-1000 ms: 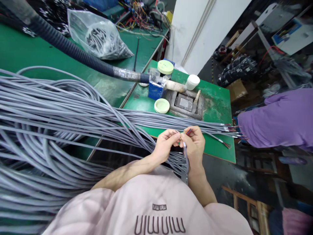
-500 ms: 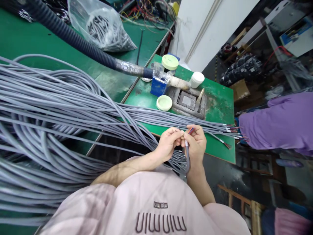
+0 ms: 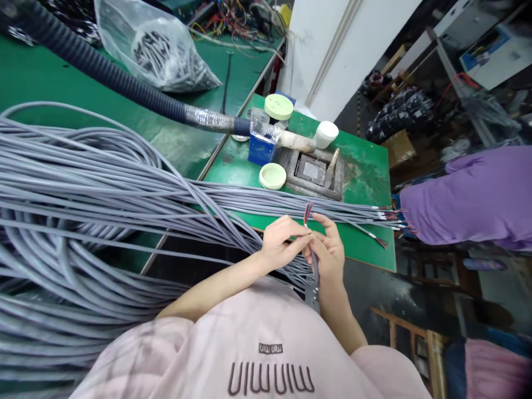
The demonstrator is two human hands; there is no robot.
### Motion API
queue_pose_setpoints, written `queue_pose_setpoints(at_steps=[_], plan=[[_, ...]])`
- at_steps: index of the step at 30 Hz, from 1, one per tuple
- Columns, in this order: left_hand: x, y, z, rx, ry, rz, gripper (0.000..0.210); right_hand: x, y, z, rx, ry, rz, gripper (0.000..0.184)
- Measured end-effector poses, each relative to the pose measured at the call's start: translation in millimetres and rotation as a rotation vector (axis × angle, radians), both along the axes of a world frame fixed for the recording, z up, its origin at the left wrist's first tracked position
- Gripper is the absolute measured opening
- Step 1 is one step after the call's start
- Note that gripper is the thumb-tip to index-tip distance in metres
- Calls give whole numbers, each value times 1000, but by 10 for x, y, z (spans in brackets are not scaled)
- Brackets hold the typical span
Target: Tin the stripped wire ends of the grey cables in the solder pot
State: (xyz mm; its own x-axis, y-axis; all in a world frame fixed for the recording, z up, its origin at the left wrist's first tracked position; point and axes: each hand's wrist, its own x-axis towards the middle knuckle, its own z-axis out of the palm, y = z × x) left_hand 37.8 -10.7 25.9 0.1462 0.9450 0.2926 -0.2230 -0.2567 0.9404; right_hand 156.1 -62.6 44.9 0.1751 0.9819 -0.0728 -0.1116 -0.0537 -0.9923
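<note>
Both hands meet at the stripped end of a grey cable [image 3: 315, 268] above the bench's front edge. My right hand [image 3: 330, 256] is closed around the cable just below its end, its index finger partly raised. With thumb and fingers pinched, my left hand [image 3: 281, 242] grips the cable end from the other side; the exact grip point is hidden by the fingers. Red and blue wires [image 3: 307, 213] stick up from between the hands. Beyond them a bundle of grey cables [image 3: 266, 197] lies across the bench, with stripped ends at the right.
A solder pot [image 3: 312, 170] sits in the green bench [image 3: 368, 166], with a fume hose [image 3: 137, 83] over it. Nearby are a pale green lid [image 3: 272, 176] and a white cup [image 3: 326, 134]. Coiled grey cables [image 3: 83, 183] fill the left. A person in a purple sleeve [image 3: 465, 199] is at right.
The coloured wires, earlier slanting against my right fingers, now stand upright between the hands. My right index finger has lifted away from them. The whole view has shifted slightly.
</note>
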Motion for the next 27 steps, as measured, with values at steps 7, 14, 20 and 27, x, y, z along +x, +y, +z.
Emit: queue_pose_setpoints(at_steps=[7, 14, 20, 27], plan=[[52, -20, -117, -311, -274, -108, 33, -8, 27, 35, 9, -17, -66, 42], [13, -4, -127, -711, -485, -458, 33, -104, 15, 49, -17, -124, -31, 40], [-31, -26, -71, -734, -470, -444, 33, 45, 109, 222, 272, -679, -98, 9], [-33, -107, -186, -601, -381, -491, 26, -11, 324, 426, 387, -1036, 64, 11]])
